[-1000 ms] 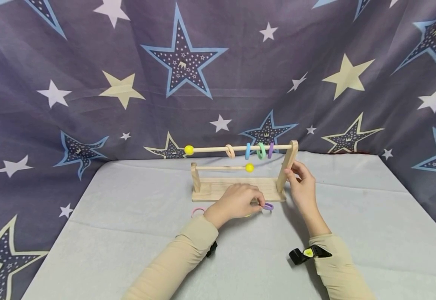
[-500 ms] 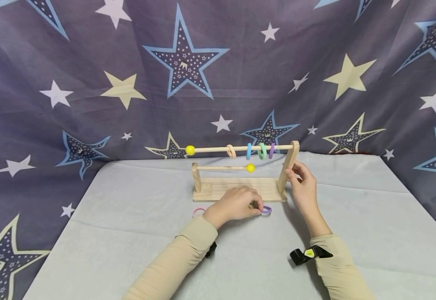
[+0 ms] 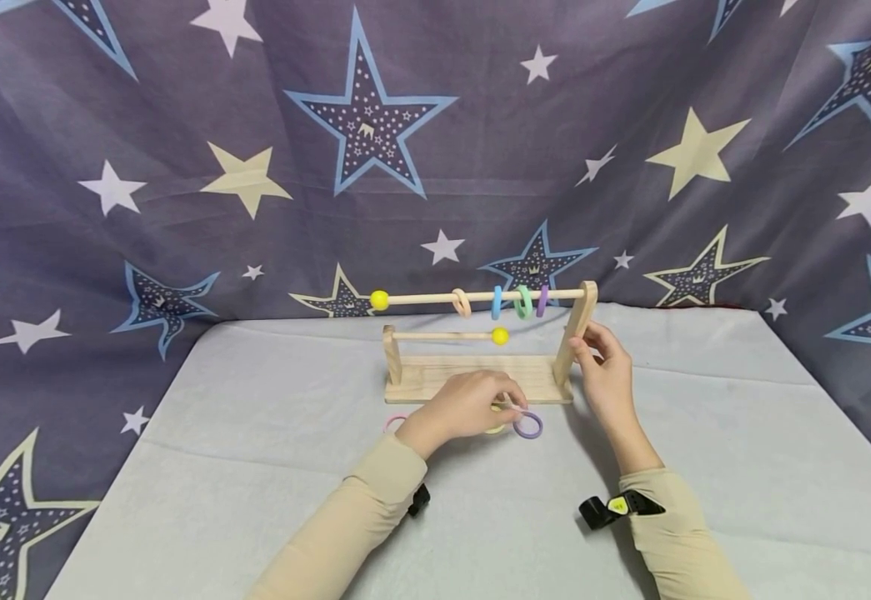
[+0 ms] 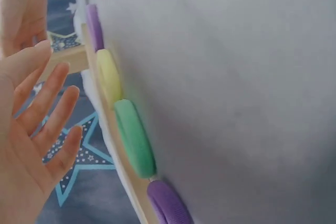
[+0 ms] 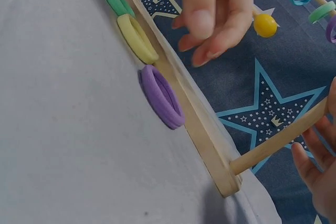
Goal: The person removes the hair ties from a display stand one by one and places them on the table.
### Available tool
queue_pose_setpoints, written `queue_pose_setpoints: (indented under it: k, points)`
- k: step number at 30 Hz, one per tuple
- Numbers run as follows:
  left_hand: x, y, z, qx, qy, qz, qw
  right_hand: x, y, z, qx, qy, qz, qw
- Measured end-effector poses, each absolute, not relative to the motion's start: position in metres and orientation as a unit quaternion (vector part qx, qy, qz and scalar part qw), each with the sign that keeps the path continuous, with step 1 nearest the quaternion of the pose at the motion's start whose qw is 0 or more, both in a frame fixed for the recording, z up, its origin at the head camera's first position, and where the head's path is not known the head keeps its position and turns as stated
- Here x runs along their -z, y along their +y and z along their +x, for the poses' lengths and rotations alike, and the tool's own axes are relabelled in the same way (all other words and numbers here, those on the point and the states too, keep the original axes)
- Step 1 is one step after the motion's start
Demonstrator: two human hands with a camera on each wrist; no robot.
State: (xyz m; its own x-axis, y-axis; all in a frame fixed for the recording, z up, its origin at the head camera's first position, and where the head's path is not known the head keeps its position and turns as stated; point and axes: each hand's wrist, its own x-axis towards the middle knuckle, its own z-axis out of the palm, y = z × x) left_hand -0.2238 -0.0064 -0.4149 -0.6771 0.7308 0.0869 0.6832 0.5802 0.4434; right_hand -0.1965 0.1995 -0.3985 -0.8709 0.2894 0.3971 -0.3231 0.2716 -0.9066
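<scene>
My left hand (image 3: 468, 404) hovers over the row of hair ties in front of a wooden stand (image 3: 435, 379). Its fingers are loose and apart, holding nothing in the left wrist view. Just below the fingertips a purple hair tie (image 5: 163, 98) lies on the cloth at the row's right end. Beside it come a yellow hair tie (image 5: 137, 39), a green one (image 4: 135, 137) and another purple one (image 4: 168, 203). A pink hair tie (image 3: 393, 419) is partly covered by my left wrist. My right hand (image 3: 606, 371) grips the stand's right upright (image 3: 576, 329) between thumb and fingers.
On the stand's upper rod (image 3: 423, 298) hang an orange hair tie (image 3: 461, 303), a blue one (image 3: 497, 303), a green one (image 3: 523, 303) and a purple one (image 3: 543, 302). The lower rod (image 3: 443, 336) ends in a yellow ball (image 3: 499, 336). A starry curtain hangs behind.
The purple hair tie at my left fingertips has gone down flat onto the cloth, and those fingers have let go and drawn slightly left. My right hand stays on the upright.
</scene>
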Motion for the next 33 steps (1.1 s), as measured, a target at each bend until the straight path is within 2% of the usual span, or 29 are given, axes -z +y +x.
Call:
queue_pose_setpoints:
  k: [14,33]
  points:
    - [0.401,-0.014,-0.209,-0.302,0.898,0.32,-0.018,0.397,0.2,-0.198,-0.607,-0.755,0.009,0.247]
    - [0.395,-0.02,-0.198,-0.425,0.84,0.231,-0.244,0.396,0.2,-0.196,-0.606,-0.756,0.01,0.247]
